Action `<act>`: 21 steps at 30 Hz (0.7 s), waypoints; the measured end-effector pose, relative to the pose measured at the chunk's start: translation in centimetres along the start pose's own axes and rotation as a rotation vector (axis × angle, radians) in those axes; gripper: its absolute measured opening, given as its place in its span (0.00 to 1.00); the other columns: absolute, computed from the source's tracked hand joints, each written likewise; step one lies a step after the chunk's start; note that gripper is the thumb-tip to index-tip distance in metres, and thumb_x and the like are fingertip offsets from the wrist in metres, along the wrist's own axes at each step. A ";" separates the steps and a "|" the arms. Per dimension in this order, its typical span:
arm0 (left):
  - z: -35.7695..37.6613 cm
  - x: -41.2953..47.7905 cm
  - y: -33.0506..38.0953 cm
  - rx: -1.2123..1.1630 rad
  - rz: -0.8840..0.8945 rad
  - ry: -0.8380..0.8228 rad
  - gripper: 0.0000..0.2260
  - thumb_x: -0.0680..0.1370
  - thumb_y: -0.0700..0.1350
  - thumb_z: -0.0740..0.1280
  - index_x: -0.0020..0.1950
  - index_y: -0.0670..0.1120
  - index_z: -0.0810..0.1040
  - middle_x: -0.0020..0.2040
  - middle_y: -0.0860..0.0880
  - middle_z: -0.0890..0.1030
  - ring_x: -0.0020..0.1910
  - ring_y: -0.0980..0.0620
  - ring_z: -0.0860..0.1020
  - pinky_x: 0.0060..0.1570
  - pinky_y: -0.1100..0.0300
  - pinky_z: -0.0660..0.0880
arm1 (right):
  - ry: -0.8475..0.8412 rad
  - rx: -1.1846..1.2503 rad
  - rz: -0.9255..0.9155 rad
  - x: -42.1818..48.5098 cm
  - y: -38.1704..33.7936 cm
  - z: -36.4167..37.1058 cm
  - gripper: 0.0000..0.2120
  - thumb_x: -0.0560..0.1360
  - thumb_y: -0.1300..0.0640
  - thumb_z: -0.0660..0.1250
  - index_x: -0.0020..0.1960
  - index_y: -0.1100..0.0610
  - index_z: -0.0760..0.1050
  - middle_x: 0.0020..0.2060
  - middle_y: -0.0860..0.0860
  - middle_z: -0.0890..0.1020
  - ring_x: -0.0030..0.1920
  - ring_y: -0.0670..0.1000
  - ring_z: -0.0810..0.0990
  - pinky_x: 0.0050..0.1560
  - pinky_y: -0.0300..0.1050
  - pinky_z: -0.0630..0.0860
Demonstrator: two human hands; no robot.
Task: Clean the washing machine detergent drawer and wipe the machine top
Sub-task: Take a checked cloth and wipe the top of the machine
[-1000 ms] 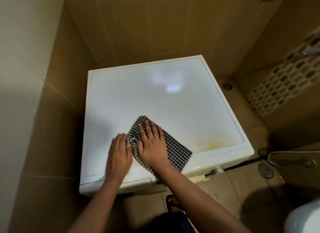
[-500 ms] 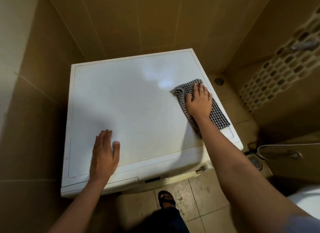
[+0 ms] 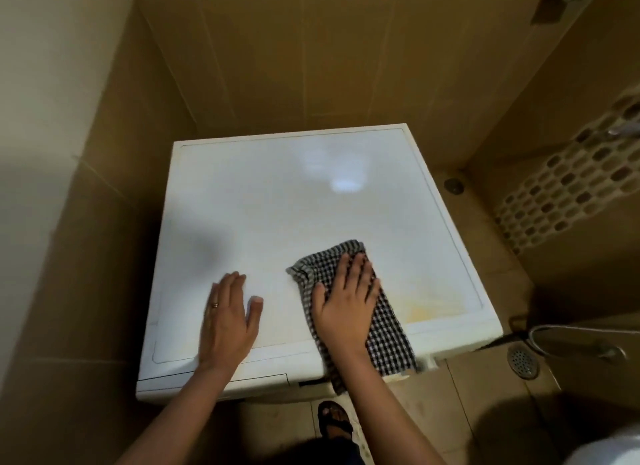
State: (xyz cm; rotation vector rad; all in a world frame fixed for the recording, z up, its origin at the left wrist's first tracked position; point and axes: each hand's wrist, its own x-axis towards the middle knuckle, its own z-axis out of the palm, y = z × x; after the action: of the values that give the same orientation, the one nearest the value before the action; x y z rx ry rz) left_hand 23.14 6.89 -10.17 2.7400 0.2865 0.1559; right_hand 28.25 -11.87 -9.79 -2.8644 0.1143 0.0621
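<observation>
Pressing the checked cloth [image 3: 389,336] flat onto the machine top [image 3: 294,205] with the right hand [image 3: 346,302], fingers straight and slightly spread, palm covering the cloth's left part. Letting the cloth's near end droop over the front edge, beside the right wrist. Bracing with the left hand [image 3: 228,315], laid flat with fingers straight on the bare white surface near the front left, just beside the cloth and not touching it. Working just left of a yellowish stain [image 3: 426,309] by the front right corner. Leaving the whole back half of the top open, right up to the rear edge close against the brown tiled wall [image 3: 311,66]. Running close to the side wall along the left edge, and dropping to the tiled floor [image 3: 485,395] along the right, with a round drain [image 3: 523,362] well apart. Standing with a sandalled foot [image 3: 334,419] below the front edge. Reaching over the drawer front [image 3: 263,383], flush at the front left. Wiping now at the front middle, not by the right edge as half a second ago. Keeping the left hand in much the same front-left spot.
</observation>
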 end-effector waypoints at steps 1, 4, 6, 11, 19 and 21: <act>0.0 0.4 0.2 0.001 -0.006 0.013 0.28 0.81 0.57 0.51 0.68 0.38 0.72 0.68 0.41 0.74 0.70 0.43 0.69 0.73 0.51 0.60 | -0.012 0.004 -0.049 0.8 -0.8 0.2 0.34 0.76 0.42 0.51 0.77 0.59 0.55 0.76 0.60 0.57 0.76 0.60 0.55 0.73 0.59 0.47; 0.1 1.8 1.1 -0.041 -0.018 0.051 0.26 0.81 0.57 0.51 0.66 0.38 0.73 0.66 0.42 0.76 0.68 0.44 0.71 0.74 0.52 0.59 | -0.053 0.007 -0.123 5.0 -1.2 0.1 0.34 0.76 0.40 0.49 0.78 0.56 0.54 0.76 0.57 0.55 0.76 0.58 0.53 0.75 0.56 0.45; 0.2 3.4 1.5 -0.056 0.014 0.066 0.25 0.81 0.56 0.54 0.65 0.38 0.74 0.65 0.41 0.76 0.67 0.44 0.72 0.73 0.50 0.61 | -0.064 0.008 -0.146 8.5 -0.9 -0.4 0.35 0.76 0.39 0.47 0.78 0.55 0.52 0.77 0.56 0.53 0.77 0.56 0.51 0.75 0.55 0.45; -0.3 10.0 1.5 -0.119 0.072 0.088 0.24 0.79 0.55 0.58 0.64 0.36 0.74 0.63 0.39 0.77 0.65 0.41 0.74 0.69 0.44 0.67 | -0.003 -0.019 -0.040 17.6 2.5 -1.5 0.34 0.78 0.39 0.43 0.79 0.55 0.46 0.78 0.56 0.50 0.77 0.55 0.48 0.76 0.54 0.45; 0.9 13.9 1.0 -0.136 0.072 -0.003 0.26 0.79 0.57 0.56 0.66 0.37 0.74 0.64 0.41 0.76 0.66 0.42 0.72 0.71 0.50 0.64 | 0.161 0.049 0.312 15.6 3.5 -1.2 0.34 0.77 0.43 0.47 0.78 0.61 0.51 0.76 0.61 0.55 0.76 0.60 0.52 0.74 0.57 0.45; 1.0 14.1 1.1 -0.137 0.055 0.000 0.26 0.79 0.57 0.57 0.66 0.38 0.73 0.65 0.41 0.76 0.67 0.43 0.72 0.70 0.52 0.64 | 0.163 0.021 0.216 12.3 1.3 -0.5 0.34 0.77 0.43 0.49 0.76 0.63 0.55 0.75 0.62 0.59 0.74 0.62 0.57 0.73 0.58 0.48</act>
State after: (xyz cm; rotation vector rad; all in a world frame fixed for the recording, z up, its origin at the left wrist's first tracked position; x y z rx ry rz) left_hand 37.18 8.60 -9.67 2.6133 0.1930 0.1829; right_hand 40.44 -14.16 -10.33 -2.8213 0.4537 -0.1297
